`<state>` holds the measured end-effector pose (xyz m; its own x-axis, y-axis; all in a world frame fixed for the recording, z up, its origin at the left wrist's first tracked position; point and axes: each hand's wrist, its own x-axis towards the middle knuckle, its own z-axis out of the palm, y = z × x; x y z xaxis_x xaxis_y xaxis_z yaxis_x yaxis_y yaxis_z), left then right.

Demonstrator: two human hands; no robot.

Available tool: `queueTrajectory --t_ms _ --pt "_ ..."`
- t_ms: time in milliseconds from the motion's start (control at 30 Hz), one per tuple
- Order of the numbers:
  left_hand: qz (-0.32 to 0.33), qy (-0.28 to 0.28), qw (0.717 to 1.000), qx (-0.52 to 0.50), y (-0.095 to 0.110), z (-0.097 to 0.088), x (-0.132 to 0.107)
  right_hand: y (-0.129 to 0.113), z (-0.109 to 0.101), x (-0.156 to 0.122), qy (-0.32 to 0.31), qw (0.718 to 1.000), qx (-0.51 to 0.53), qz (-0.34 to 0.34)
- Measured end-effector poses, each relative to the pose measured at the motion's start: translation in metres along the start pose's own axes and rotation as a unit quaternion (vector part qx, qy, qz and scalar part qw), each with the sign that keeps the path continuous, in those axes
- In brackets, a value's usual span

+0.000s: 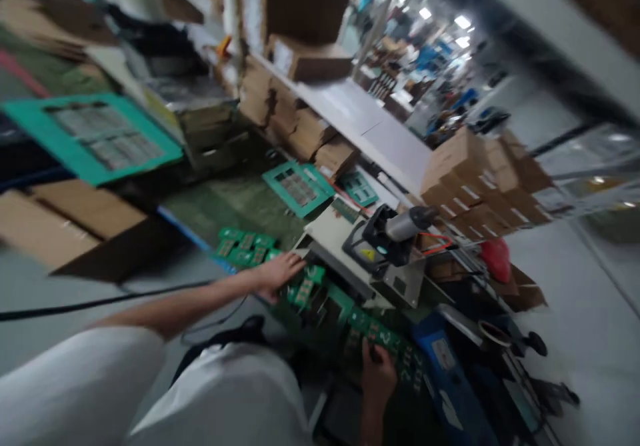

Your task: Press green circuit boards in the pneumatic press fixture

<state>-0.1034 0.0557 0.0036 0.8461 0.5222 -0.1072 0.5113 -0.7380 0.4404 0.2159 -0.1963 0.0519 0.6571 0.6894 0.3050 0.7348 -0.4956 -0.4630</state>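
Note:
Green circuit boards [303, 293] with pale component blocks lie in a row along the near side of the bench. My left hand [280, 274] rests over the boards left of the middle, its fingers stretched out toward the machine. Farther right, my right hand [379, 369] has its fingers curled at the near edge of another green circuit board [385, 336]; motion blur softens its fingertips. Just beyond the boards stands a beige machine [340, 239] with a black and grey motor-like unit [380, 239] on top, marked by a yellow warning label.
Teal frames [299, 189] lie behind the machine, and a larger teal frame [100, 136] is at left above an open cardboard box [75, 226]. Stacked cartons [480, 179] fill the back right. A blue device [450, 379] stands at right. A dark cable [105, 306] crosses the left side.

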Motion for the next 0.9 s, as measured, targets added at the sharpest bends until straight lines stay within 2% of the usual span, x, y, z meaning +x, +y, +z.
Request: queueTrajectory --t_ms 133,233,333,433,533,600,733,833,900 --pt "-0.124 0.059 0.990 0.012 -0.089 0.005 -0.044 -0.023 0.020 -0.014 -0.065 0.998 -0.001 -0.016" --pt "-0.184 0.078 0.979 0.027 -0.137 0.018 -0.055 -0.040 0.045 -0.022 -0.081 0.996 -0.009 -0.029" --pt "-0.203 0.083 0.975 0.025 -0.163 0.031 -0.055 -0.056 0.070 -0.025 -0.090 0.993 -0.055 -0.050" --pt "-0.203 0.083 0.976 0.018 -0.170 0.042 -0.053 -0.070 0.091 -0.028 -0.118 0.984 -0.124 -0.047" --pt "-0.179 0.097 0.979 0.006 -0.158 0.048 -0.047 -0.079 0.106 -0.031 -0.168 0.969 -0.181 -0.032" --pt "-0.143 0.109 0.984 0.001 -0.138 0.048 -0.037 -0.083 0.112 -0.032 -0.190 0.960 -0.202 -0.026" --pt "-0.009 0.095 0.995 -0.021 -0.073 0.049 -0.008 -0.087 0.121 -0.032 -0.208 0.953 -0.217 -0.039" --pt "0.083 0.044 0.995 -0.042 -0.026 0.058 0.010 -0.085 0.124 -0.027 -0.220 0.950 -0.212 -0.072" --pt "0.120 0.007 0.992 -0.046 -0.006 0.065 0.019 -0.078 0.122 -0.023 -0.232 0.947 -0.199 -0.097"
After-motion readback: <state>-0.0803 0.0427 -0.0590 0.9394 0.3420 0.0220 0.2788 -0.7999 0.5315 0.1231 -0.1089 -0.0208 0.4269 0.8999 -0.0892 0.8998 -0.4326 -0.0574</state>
